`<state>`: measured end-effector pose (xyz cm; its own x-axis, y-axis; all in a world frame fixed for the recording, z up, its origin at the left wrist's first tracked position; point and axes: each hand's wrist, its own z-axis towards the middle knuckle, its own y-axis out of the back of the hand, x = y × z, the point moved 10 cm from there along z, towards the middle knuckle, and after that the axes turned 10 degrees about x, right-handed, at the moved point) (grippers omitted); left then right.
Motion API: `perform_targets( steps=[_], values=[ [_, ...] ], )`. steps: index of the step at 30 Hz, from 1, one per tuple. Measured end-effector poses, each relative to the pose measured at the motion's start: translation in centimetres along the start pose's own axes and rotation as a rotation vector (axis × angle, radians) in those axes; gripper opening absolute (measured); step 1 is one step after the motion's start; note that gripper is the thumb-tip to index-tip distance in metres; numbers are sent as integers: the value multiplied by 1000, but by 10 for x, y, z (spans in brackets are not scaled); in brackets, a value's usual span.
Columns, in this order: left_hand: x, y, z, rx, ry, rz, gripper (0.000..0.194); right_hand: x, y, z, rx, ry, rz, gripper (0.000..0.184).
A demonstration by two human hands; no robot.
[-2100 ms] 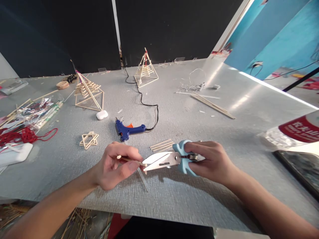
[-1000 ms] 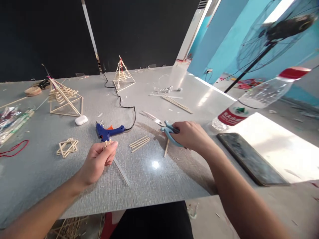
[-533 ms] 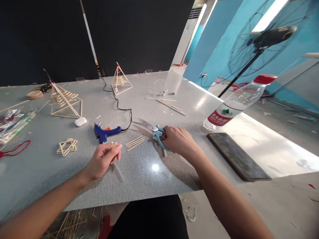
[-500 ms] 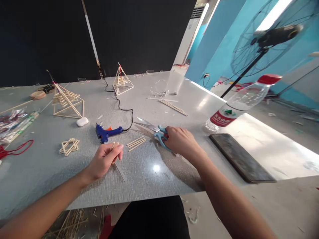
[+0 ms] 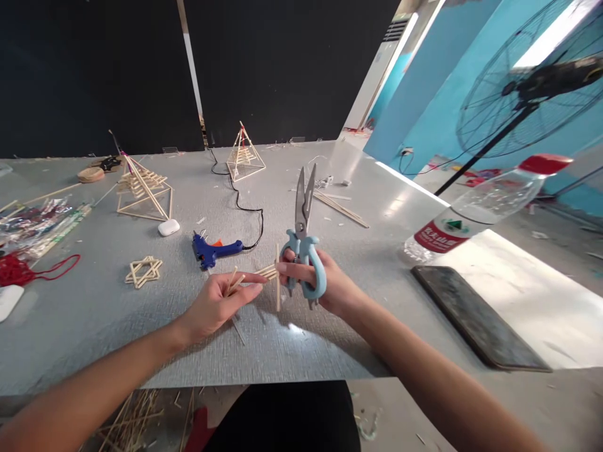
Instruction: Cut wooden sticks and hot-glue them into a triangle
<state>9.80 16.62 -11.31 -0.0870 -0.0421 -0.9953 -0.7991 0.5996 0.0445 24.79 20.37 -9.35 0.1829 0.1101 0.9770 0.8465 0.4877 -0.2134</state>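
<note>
My left hand [image 5: 219, 307] is closed around a couple of short wooden sticks [image 5: 234, 284], its index finger reaching to the right. In my right hand [image 5: 325, 276] are scissors [image 5: 304, 235] with light blue handles, blades pointing up and slightly apart. The same hand's fingertips pinch one upright short stick [image 5: 277, 295]. Between the hands, a few cut sticks [image 5: 267, 272] lie on the table, partly covered by the fingers. A thin clear strip [image 5: 239, 331] lies below my left hand. The blue hot glue gun [image 5: 217, 250] rests just beyond it.
A stick star [image 5: 144, 271] and two stick pyramids [image 5: 146, 185], [image 5: 245, 157] stand on the grey table [image 5: 188, 367]. At right are a tilted-looking bottle [image 5: 471, 213] and a phone [image 5: 475, 317]. The glue gun's cord [image 5: 240, 199] runs backward. Red string [image 5: 19, 270] lies left.
My right hand has lifted the scissors off the table, turned their blades upward and come left with a stick in its fingertips. My left hand has shifted right, its index finger now extended.
</note>
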Motion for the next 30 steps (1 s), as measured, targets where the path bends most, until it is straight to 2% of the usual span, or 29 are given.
perform_targets(
  steps=[3, 9, 12, 15, 18, 20, 23, 26, 30],
  values=[
    [-3, -12, 2, 39, -15, 51, 37, -9, -21, 1, 70, 13, 75, 39],
    [-11, -21, 3, 51, -101, 245, 31, -12, -31, -2, 161, 99, 36, 39],
    [-25, -26, -6, 86, -287, 454, 20, -3, -29, -6, 173, 184, -99, 37],
    [-37, -26, -19, 92, -448, 608, 16, 16, -17, -12, 119, 336, -346, 27],
    [-52, -17, -33, -4, -605, 678, 19, 36, -7, -21, 58, 501, -668, 24],
    [-63, -13, -45, -73, -730, 719, 20, 44, -2, -24, 25, 562, -820, 27],
    [-70, -14, -54, -64, -830, 754, 18, 49, 3, -25, 5, 591, -898, 27],
    [-73, -19, -58, -21, -888, 800, 21, 51, -3, -27, 76, 624, -908, 19],
    [-82, -17, -61, -62, -933, 798, 25, 55, -10, -33, 147, 683, -918, 14]
  ],
)
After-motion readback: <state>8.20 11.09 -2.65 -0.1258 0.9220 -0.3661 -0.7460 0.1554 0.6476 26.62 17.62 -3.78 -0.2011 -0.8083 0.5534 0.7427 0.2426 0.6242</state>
